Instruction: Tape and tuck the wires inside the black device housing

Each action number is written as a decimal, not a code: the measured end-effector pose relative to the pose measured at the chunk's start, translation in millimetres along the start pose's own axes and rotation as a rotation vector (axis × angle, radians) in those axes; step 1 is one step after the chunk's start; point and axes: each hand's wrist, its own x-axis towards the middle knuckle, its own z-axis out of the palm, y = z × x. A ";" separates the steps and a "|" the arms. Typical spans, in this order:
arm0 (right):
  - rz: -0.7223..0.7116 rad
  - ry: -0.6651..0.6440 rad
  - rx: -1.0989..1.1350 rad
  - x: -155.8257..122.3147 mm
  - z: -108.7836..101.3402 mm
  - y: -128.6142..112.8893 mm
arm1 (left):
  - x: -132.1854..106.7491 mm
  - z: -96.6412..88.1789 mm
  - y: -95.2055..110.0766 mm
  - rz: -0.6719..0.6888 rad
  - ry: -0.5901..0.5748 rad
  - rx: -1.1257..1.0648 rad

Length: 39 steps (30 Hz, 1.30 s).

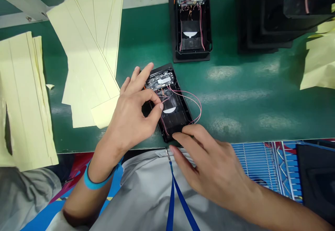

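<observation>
A black plastic case (176, 118) lies slightly turned at the table's front edge, its inside facing up. Across its upper end sits a circuit board (160, 81). Thumb and forefinger of my left hand (136, 110) pinch a thin pink wire over the case, the other fingers raised. A longer loop of pink wire (201, 109) bulges out past the case's right side. My right hand (209, 161) grips the lower right end of the case, fingertips on its rim and thumb below. A white half-round patch (169, 110) shows inside the case.
Farther back stands another open case (193, 25) with board and wires. Black cases (277, 18) are stacked at the back right. Pale yellow sheets (89, 56) lie left, with more yellow paper (320, 60) at right. A wire rack (258, 164) is below the table edge.
</observation>
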 end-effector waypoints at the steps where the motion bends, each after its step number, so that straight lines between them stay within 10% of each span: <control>1: 0.038 -0.002 -0.008 -0.7 2.7 -4.3 | -0.3 0.1 0.2 0.001 0.003 0.001; 22: 0.104 0.104 -0.067 -4.0 27.9 -29.4 | -6.2 4.0 0.0 -0.011 0.037 0.014; 39: 0.017 -0.118 -0.193 -11.7 22.1 -29.5 | -5.5 6.7 3.5 0.006 0.034 0.042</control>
